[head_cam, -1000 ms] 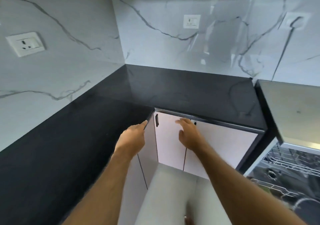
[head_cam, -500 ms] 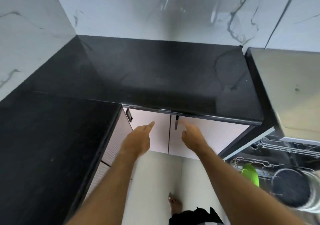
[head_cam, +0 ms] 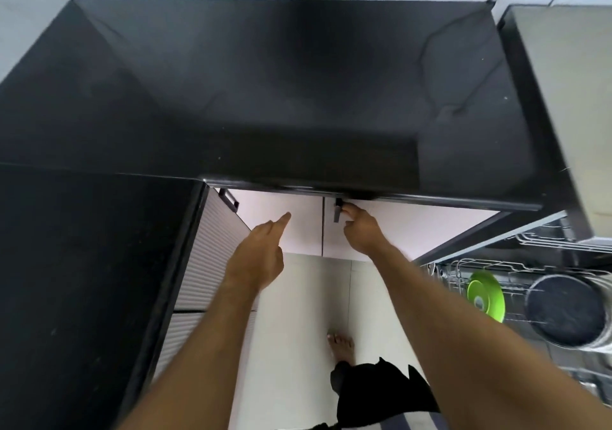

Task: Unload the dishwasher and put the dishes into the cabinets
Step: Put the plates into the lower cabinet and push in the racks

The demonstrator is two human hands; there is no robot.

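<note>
Barely begun, the right hand [head_cam: 362, 231] pinches the pale cabinet door's dark bar handle [head_cam: 337, 211], left hand [head_cam: 261, 250] loosely spread, while the round green plate [head_cam: 486, 295] waits in the dishwasher's wire rack [head_cam: 460, 269].

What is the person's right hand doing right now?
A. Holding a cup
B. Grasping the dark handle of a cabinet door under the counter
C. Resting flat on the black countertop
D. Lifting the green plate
B: the right hand curls its fingers at the dark handle of the cabinet door, just below the countertop edge.
</note>
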